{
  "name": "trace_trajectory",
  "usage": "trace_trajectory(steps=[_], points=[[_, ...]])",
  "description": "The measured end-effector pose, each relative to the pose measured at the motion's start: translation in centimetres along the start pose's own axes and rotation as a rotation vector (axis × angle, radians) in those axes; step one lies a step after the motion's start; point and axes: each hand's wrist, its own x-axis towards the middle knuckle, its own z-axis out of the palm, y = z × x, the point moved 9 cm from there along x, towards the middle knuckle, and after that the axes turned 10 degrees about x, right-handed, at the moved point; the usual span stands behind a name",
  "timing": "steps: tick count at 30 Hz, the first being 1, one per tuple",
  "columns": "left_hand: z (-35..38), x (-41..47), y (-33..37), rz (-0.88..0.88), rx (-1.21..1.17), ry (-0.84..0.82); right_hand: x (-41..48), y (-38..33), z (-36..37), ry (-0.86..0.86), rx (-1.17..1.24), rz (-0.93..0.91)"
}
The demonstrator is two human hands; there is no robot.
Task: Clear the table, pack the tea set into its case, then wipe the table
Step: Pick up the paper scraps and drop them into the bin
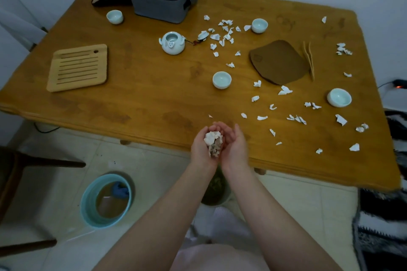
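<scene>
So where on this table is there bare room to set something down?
Bare wood lies between the bamboo tray and the teapot, running down to the near left edge of the table. Another patch sits behind the brown mat. Paper scraps crowd the middle and near right.

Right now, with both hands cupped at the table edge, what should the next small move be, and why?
Probably tip the wad of paper scraps into the dark bin on the floor just below. The left hand holds the wad and the right hand is cupped beside it, both at the near edge of the table. Many loose scraps are left to gather.
</scene>
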Motion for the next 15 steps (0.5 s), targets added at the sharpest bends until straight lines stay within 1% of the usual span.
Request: trace_trajectory(steps=[2,6,10,13,15], points=[[-1.3,-1.7,-0.9,-0.012,-0.001,0.027,-1.2,1.7,-1.3,0.022,0.054,0.017],[-5.0,-3.3,-3.3,-0.071,-0.114,0.084,-2.6,5.4,-4.7,0.084,0.132,0.067],[-8.9,-3.0,-5.0,-0.071,-0.016,0.19,-2.0,8.6,-9.0,0.18,0.237,0.08],[-10.8,-2.3,-6.6,-0.088,-0.036,0.255,-1.4,9.6,-12.0,0.227,0.296,0.063],[-11.6,-1.5,-7.6,-0.11,-0.054,0.262,-0.5,10.0,-13.8,0.251,0.322,0.053]])
